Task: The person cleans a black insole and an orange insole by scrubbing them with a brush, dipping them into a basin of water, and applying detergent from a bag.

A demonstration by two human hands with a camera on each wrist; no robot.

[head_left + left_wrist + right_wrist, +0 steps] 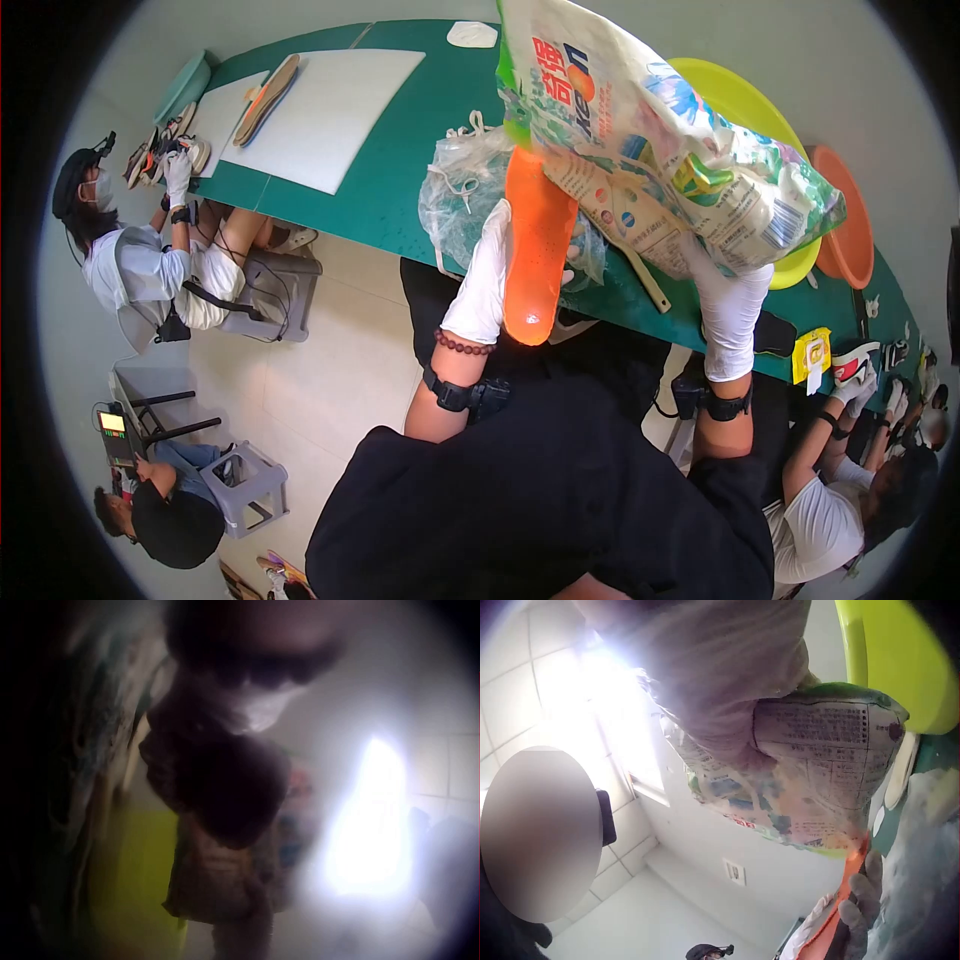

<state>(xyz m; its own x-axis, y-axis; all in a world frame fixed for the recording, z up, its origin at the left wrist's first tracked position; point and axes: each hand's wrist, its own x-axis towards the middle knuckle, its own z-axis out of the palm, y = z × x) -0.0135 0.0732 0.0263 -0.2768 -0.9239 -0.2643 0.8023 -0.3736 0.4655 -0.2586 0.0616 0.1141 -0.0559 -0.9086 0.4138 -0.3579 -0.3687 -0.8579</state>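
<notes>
My white-gloved left hand [483, 275] holds an orange insole [540, 255] lengthwise, thumb and fingers at its edges. My gloved right hand [732, 300] grips a large printed detergent bag [700, 170] from below, its fingers partly hidden by the bag. The bag is tilted, and its lower left end overlaps the insole's far end. In the right wrist view, the bag [810, 742] stands over the orange insole [838, 900], and left-hand fingers [866, 889] wrap its dark underside. The left wrist view is dark and blurred.
Clear plastic bag [460, 190] and a beige handle [648, 275] lie on the green table [390, 200]. Yellow-green basin [740, 100] and orange basin [845, 220] stand to the right, near a yellow wipes pack [812, 355]. A white board [330, 110] lies left; other people sit at both sides.
</notes>
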